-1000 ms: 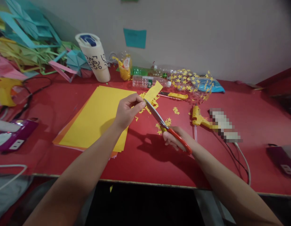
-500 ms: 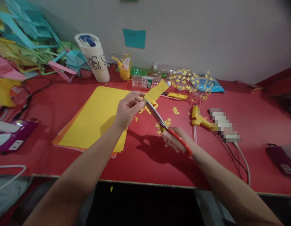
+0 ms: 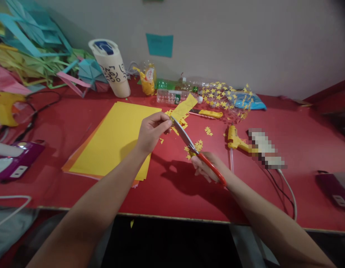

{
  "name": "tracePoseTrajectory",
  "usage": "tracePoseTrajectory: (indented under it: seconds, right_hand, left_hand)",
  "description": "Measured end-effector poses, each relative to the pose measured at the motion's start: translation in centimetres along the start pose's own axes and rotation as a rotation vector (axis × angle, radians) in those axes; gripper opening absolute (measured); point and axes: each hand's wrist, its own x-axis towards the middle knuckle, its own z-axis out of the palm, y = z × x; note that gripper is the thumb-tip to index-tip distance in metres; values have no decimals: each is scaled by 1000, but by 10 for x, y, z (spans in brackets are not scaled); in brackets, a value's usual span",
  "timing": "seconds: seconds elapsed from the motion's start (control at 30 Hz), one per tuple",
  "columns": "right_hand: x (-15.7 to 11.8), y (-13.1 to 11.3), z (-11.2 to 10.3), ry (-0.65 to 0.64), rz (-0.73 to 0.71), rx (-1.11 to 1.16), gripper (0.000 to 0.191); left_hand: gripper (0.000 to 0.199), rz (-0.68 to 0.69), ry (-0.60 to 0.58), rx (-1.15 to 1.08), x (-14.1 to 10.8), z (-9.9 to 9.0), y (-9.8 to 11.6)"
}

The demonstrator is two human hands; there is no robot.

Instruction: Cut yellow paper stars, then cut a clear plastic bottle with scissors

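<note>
The strip [image 3: 185,108] is pinched in the left fingers [image 3: 167,123], over the counter [image 3: 172,197]; it could be nicked if the scissors [image 3: 186,138], gripped by the right fingers [image 3: 198,165], are slipped.

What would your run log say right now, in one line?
left hand: pinching yellow strip | right hand: holding scissors | blades: at strip's end

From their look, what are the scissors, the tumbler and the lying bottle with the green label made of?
Scissors: blades probably steel, given their grey metallic sheen; handles likely smooth plastic, bright red.
Tumbler: matt white with black marks; coated metal or plastic, I cannot tell which.
Bottle: thin, glossy plastic, most likely; it is clear, with ribbed walls.
</note>
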Motion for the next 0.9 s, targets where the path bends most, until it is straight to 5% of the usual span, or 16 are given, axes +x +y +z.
tracePoseTrajectory:
  seconds: [0.43, 0.67, 0.9]
  right_hand:
    - [2, 6, 0, 92, -62, 59, 51]
    - [17, 22, -11, 365, -255, 170, 49]
    - [23, 14, -15, 336, -207, 235, 42]
  left_hand:
    - [11, -27, -4, 17, 0, -1, 0]
    - [13, -317, -147, -69, -4, 10, 6]
    - [18, -518, -294, 34, -12, 18, 5]
